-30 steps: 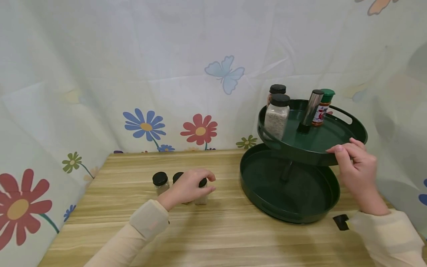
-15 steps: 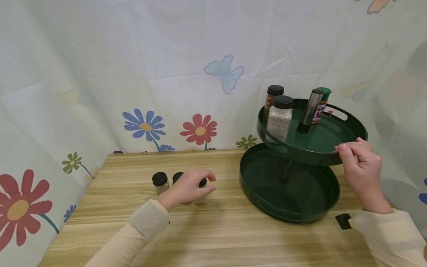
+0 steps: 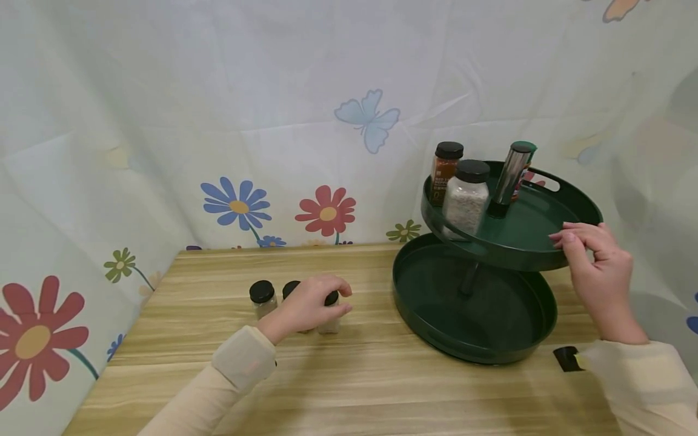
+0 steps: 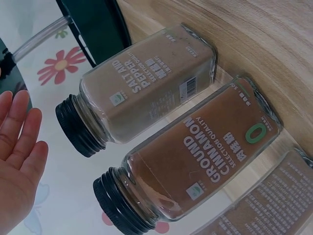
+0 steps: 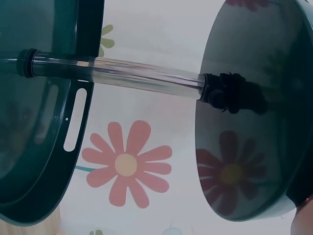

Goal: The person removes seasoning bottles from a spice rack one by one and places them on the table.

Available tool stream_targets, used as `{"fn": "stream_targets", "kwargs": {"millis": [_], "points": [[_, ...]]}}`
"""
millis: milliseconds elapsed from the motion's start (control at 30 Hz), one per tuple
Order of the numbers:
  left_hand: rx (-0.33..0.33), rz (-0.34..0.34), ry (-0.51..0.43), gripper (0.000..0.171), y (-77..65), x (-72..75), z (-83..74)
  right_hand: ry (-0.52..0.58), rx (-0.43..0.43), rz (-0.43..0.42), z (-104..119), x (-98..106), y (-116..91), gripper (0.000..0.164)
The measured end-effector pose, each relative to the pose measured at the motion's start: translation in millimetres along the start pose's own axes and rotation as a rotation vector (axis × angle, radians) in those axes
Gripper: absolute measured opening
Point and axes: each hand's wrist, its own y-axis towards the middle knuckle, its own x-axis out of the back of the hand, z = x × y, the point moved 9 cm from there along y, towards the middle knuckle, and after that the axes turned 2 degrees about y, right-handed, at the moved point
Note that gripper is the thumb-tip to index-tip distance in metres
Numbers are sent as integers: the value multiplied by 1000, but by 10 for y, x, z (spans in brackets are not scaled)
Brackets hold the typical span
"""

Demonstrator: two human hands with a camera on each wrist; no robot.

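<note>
My right hand (image 3: 602, 266) pinches the rim of the dark green upper tray (image 3: 523, 257) of a two-tier turntable. On that tray stand a black-capped jar of whitish granules (image 3: 466, 209), a jar of red spice (image 3: 444, 172) and a green-capped bottle (image 3: 531, 156), mostly hidden behind the metal post (image 3: 511, 175). My left hand (image 3: 311, 303) hovers over three upright spice jars with relaxed fingers, holding nothing. In the left wrist view these are a salt and pepper jar (image 4: 146, 83), a ground cinnamon jar (image 4: 195, 152) and a partly cut-off jar (image 4: 264, 200).
Below, the lower tray (image 3: 474, 315) of the turntable sits on the wooden table (image 3: 349, 387). A flowered curtain (image 3: 262, 121) hangs behind. A small black piece (image 3: 567, 358) shows near the right sleeve.
The upper tray has turned: its front jar has shifted right and the green-capped bottle left, behind the post. My right hand has moved right with the rim. The left hand stays still.
</note>
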Motion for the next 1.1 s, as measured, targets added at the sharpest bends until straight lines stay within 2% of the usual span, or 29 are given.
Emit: {"fn": "stream_targets", "kwargs": {"millis": [400, 567, 867, 900, 1000, 1100], "points": [[-4, -8, 11, 20, -20, -1, 9, -64, -280, 17, -284, 77, 8, 27], [7, -8, 3, 20, -21, -7, 24, -67, -362, 18, -390, 113, 0, 34], [41, -1, -11, 21, 6, -17, 25, -71, -499, 130, -612, 116, -56, 49], [42, -2, -12, 21, 12, -19, 22, -22, -522, 136, -642, 112, -66, 50], [42, -6, -23, 21, 35, -28, 8, 222, -588, 109, -728, 90, -99, 53], [47, -7, -47, 22, 67, -38, -12, 474, -638, 42, -810, 70, -117, 54]]}}
